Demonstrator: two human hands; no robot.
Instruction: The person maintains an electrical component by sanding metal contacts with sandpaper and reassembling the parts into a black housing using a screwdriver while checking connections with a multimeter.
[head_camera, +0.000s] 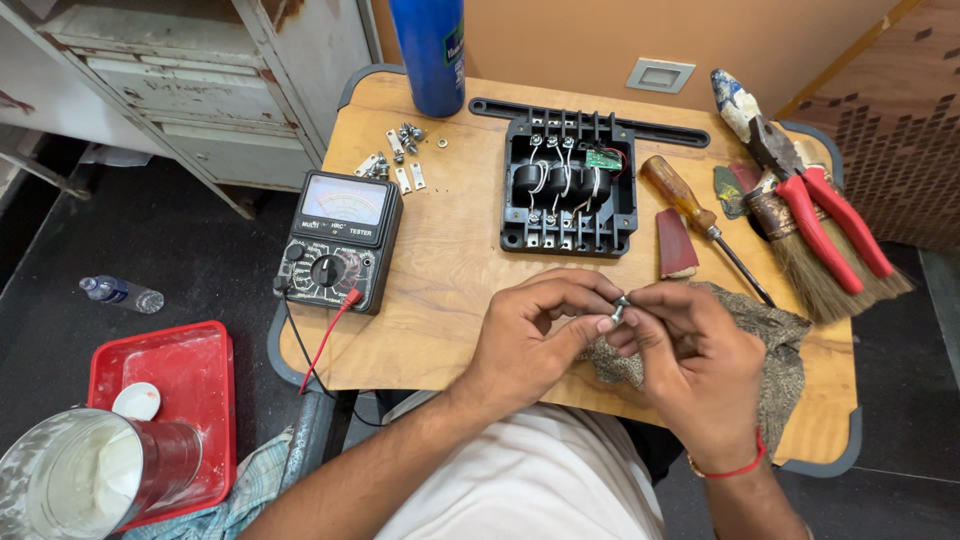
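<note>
Both hands pinch one small metal screw (620, 305) between fingertips: left hand (535, 335) and right hand (690, 355) (equally near), above the worktop (450, 290).

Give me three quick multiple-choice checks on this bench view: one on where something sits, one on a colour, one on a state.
1. Where is the analogue meter?
A. At the table's left edge
B. On the red tray
C. Under the brush

2. What colour are the pliers' handles?
A. Blue
B. Red
C. Yellow

3. What is the state of the small metal part?
A. Lying loose beside the screws
B. Pinched between the fingers of both hands
C. Fixed inside the black housing

Answers: 1 A, it lies left of the black housing, by the table edge. 2 B, both handles are red. 3 B, the left hand and right hand meet on it above the cloth.
</note>
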